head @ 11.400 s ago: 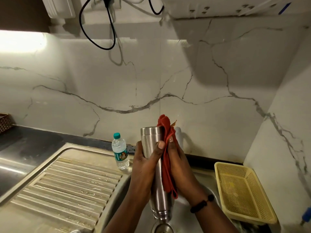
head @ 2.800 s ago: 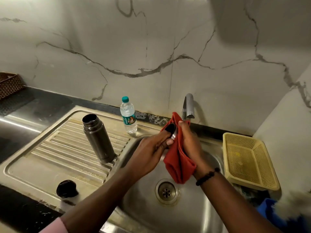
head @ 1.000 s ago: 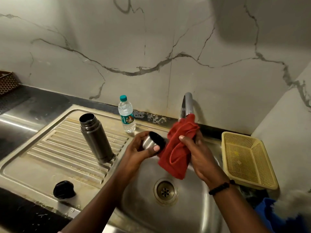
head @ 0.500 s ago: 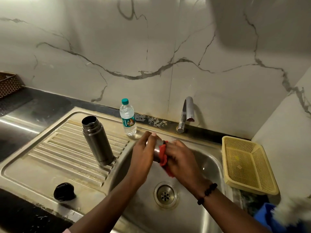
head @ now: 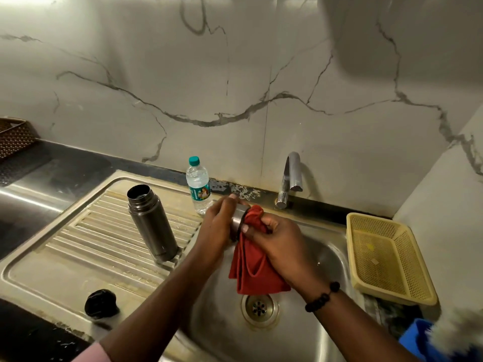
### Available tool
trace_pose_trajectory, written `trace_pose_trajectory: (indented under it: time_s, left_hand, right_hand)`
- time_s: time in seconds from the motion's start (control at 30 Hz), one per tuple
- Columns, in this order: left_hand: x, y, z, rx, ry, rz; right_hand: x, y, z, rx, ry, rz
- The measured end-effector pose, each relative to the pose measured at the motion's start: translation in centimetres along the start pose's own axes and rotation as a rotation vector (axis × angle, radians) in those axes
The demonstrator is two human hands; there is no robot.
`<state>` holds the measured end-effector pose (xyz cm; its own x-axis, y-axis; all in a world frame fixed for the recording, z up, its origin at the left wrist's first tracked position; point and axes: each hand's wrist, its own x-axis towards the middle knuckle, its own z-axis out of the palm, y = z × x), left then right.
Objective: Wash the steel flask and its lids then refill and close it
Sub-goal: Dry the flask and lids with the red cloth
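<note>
A: Where's the flask sitting?
B: Steel flask (head: 151,223) is standing uncapped on the ribbed drainboard (head: 86,231), cylindrical, brushed dark metal. Domed black lid (head: 100,304) is lying on the flat part nearer the camera.
A: Hands?
B: Left hand (head: 218,228) is gripping the shiny steel cup lid (head: 239,220), fingers curled round it. Right hand (head: 279,244) is clamping a bunched red cloth (head: 252,273) into the lid's mouth, above the round-drain sink (head: 329,259).
A: Other stuff?
B: Clear plastic bottle (head: 198,184), perforated yellow basket (head: 386,257).
</note>
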<state>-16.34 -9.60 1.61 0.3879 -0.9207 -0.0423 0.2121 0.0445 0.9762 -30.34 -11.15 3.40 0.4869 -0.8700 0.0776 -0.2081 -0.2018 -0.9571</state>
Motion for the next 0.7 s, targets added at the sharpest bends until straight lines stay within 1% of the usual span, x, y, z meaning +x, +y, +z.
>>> trace_pose_trajectory:
  time_s: [0.07,0.1,0.13,0.17,0.27,0.37,0.43,0.5,0.53,0.6,0.67,0.7]
  left_hand:
    - [-0.1,-0.8,-0.2,-0.138,0.129,-0.153]
    - [-0.2,-1.2,-0.4,-0.170,0.179,-0.212]
    - [-0.3,-1.4,-0.5,-0.167,0.206,-0.257]
    - [-0.5,-1.5,-0.5,-0.153,0.210,-0.286]
    - [-1.2,-1.3,-0.2,-0.182,0.186,-0.310]
    - [-1.3,-1.6,-0.9,-0.231,0.173,-0.397]
    - [-1.2,-1.8,-1.5,-0.193,0.152,-0.450]
    - [-1.3,-1.5,-1.5,-0.081,0.121,-0.425]
    - [-1.3,-1.3,-1.3,-0.014,0.112,-0.375]
    - [-1.1,-0.6,-0.8,0.115,0.118,-0.225]
    - [-0.7,-0.1,-0.5,0.177,0.094,-0.118]
    - [-0.6,-0.1,-0.5,0.183,0.072,-0.079]
  right_hand:
    - [0.0,0.3,0.0,0.096,0.096,-0.033]
    - [-0.2,0.5,0.0,0.124,0.126,-0.071]
    - [-0.4,0.7,0.0,0.098,0.136,-0.144]
    - [-0.6,1.0,0.1,0.005,0.126,-0.240]
    - [-0.6,2.6,0.1,-0.471,0.040,-0.555]
    - [0.2,3.1,-0.4,-0.720,-0.089,-0.666]
    - [0.7,3.4,-0.8,-0.876,-0.182,-0.738]
    - [1.1,3.7,-1.3,-0.989,-0.288,-0.791]
    - [1.1,3.8,-1.3,-1.071,-0.293,-0.806]
    - [0.7,3.5,-0.3,-1.226,-0.219,-0.809]
    - [0.2,2.9,1.1,-1.254,-0.151,-0.698]
    - [0.2,2.6,1.6,-1.195,-0.155,-0.603]
